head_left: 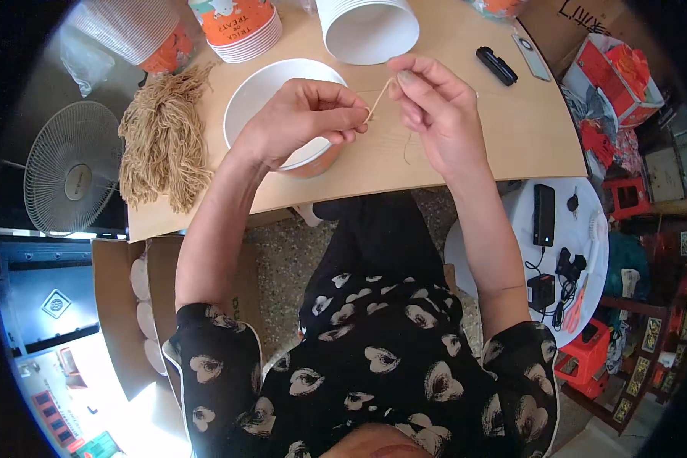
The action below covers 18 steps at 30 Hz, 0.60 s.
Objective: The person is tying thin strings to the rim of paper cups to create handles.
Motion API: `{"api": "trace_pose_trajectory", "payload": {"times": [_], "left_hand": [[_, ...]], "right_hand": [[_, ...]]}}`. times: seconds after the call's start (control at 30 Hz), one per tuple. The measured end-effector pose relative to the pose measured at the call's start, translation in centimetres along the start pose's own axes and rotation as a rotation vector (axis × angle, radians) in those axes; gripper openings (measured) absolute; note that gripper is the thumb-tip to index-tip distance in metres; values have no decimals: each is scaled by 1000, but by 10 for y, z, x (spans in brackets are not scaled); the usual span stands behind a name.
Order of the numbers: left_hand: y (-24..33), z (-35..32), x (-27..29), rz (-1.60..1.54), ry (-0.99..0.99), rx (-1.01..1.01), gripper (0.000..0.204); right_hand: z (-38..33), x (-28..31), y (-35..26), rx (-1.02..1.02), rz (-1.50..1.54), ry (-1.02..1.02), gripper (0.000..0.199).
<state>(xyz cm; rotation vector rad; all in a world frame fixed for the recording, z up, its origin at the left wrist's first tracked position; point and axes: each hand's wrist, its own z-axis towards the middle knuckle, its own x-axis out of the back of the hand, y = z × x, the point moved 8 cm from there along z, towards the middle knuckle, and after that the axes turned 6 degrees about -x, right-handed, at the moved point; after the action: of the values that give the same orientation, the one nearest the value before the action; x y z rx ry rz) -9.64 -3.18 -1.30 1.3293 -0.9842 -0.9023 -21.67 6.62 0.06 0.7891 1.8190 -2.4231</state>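
My left hand (301,118) and my right hand (435,107) meet above the wooden table (511,130). Between their fingertips both pinch one thin tan string (377,99), which hangs down a little below my right hand. My left hand rests over the rim of an open white paper bucket (263,91) with an orange outside. A thick bundle of the same tan strings (162,141) lies on the table to the left of the bucket.
Stacks of paper buckets (240,27) stand along the table's far edge, one (366,29) lying on its side. A black device (497,66) and a phone (531,56) lie at the right. A fan (72,168), a cardboard box (141,305) and a white stool (557,229) surround me.
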Motion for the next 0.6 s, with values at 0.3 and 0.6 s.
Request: {"api": "trace_pose_trajectory", "payload": {"times": [0.3,0.6], "left_hand": [[-6,-2,-3,-99,-105,14,16],[-10,0,-6,-219,-87,10,18]], "right_hand": [[-10,20,33,-79,-246,52,16],[-41,-16,1,355,-677,125,22]]}}
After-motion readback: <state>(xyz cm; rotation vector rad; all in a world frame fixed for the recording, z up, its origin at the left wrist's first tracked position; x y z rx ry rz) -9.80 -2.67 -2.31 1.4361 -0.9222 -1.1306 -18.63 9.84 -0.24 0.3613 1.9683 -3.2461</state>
